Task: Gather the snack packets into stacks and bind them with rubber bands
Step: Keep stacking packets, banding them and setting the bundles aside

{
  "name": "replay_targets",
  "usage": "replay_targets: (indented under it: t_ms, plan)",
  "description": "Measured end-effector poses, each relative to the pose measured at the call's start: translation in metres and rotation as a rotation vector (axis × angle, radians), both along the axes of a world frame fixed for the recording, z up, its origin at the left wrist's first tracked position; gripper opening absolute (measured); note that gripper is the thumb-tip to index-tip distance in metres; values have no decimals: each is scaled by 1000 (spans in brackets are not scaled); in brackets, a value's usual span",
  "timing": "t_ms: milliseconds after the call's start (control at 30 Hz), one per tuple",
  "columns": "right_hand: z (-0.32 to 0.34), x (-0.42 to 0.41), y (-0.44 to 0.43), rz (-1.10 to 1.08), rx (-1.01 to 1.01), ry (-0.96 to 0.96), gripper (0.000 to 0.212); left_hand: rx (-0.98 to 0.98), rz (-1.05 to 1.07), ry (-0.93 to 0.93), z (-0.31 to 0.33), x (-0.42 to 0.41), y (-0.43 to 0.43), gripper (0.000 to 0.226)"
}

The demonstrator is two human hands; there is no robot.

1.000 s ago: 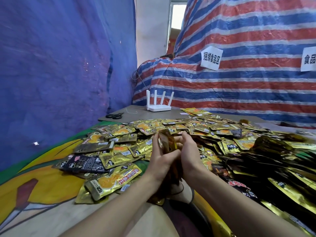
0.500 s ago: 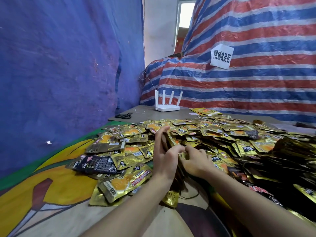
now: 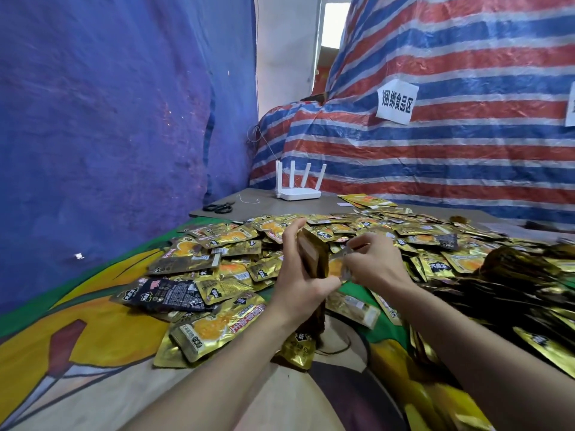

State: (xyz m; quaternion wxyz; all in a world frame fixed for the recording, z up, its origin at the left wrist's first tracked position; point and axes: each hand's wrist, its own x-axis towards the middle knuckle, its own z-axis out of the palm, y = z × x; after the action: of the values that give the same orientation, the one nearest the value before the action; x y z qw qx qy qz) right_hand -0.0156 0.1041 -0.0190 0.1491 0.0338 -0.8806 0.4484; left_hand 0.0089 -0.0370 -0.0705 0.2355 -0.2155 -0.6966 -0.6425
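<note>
Loose snack packets (image 3: 224, 241) are spread over the painted mat (image 3: 77, 337). 1 upright stack (image 3: 312, 259) is gripped by the left hand (image 3: 295, 287), fingers curled round it. Just beside it, 1 blurred packet (image 3: 340, 265) is pinched by the right hand (image 3: 376, 262).

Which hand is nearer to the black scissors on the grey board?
Left. The left hand is nearer the camera than the black scissors and to their right; the right hand is further right.
</note>
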Motion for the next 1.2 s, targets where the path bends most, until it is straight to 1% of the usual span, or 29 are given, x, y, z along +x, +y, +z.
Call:
replay_targets:
  t_ms: [67, 167, 233, 333, 400, 467, 533, 600, 700, 800, 900, 967, 1033, 1100, 1200]
  plan:
    - [15, 12, 5, 71, -47, 25, 17, -16, -27, 2, 0, -1, 1, 85]
    - [34, 29, 5, 173, -75, -4, 17, 10, -62, -9, 1, 2, 6, 81]
    - [42, 36, 5, 200, -22, -29, 18, 31, -94, -23, 2, 5, 9, 82]
    - [50, 43, 8, 170, 105, -14, 18, 23, -174, -35, 4, 12, 15, 82]
    - [50, 45, 9, 182, 86, -37, 21, 29, -259, -63, 3, 16, 21, 81]
    - [46, 51, 6, 190, 80, -66, 31, 22, -302, -82, 2, 19, 27, 81]
    - [40, 54, 2, 190, 109, -60, 37, 11, -260, -75, 2, 18, 31, 80]
    - [38, 56, 0, 177, 107, -98, 38, 22, -239, -61, 0, 18, 31, 82]
    - [41, 57, 1, 160, 29, -223, 45, 21, -276, -58, 0, 25, 29, 92]
    - [42, 67, 7, 189, -35, -208, 44, 4, -284, 11, 7, 33, 30, 92]
    - [36, 83, 23, 188, 0, -103, 39, -109, -243, 80, 15, 41, 34, 94]
    - [31, 96, 42, 149, 75, -14, 37, -254, -193, 146, 19, 45, 37, 97]
    - [25, 112, 66, 119, 147, 44, 29, -395, -140, 193, 23, 52, 42, 99]
    - [21, 130, 94, 88, 227, 82, 19, -470, -166, 211, 27, 57, 51, 97]
    - [21, 158, 137, 20, 356, 95, 10, -487, -278, 244, 35, 69, 70, 93]
